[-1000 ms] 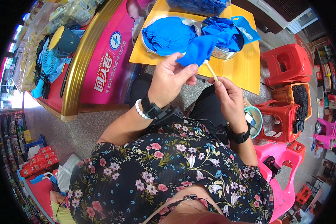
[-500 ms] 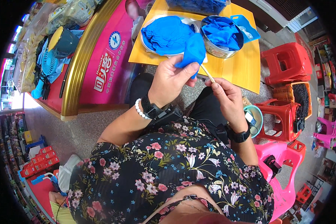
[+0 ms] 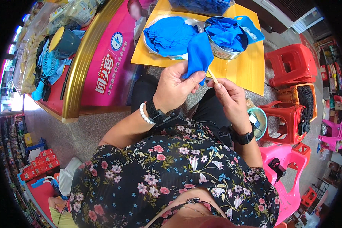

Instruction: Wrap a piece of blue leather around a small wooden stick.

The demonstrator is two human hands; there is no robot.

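Observation:
My left hand (image 3: 178,87) pinches a blue cloth petal (image 3: 199,53) that stands upright between thumb and fingers. My right hand (image 3: 228,95) grips a thin pale stick (image 3: 212,76) whose upper end disappears behind the petal. Both hands are just beyond my lap, at the near edge of a yellow table (image 3: 247,72). On it, a round plate (image 3: 150,47) holds a pile of blue petals (image 3: 170,35), and a round tin (image 3: 226,53) beside it holds more blue pieces. Behind them are a clear container (image 3: 201,5) of blue pieces and a small blue plastic tray (image 3: 258,37).
A gold-edged counter (image 3: 74,87) piled with bags and a fan is on my left. Red stools (image 3: 285,64), a pink chair (image 3: 288,190) and a teal basin (image 3: 260,114) are on my right. Another person's arm (image 3: 57,205) shows at lower left.
The petal has turned from leaning right to more upright. My left hand has dipped, then shifted slightly right and down; my right hand stays on the stick.

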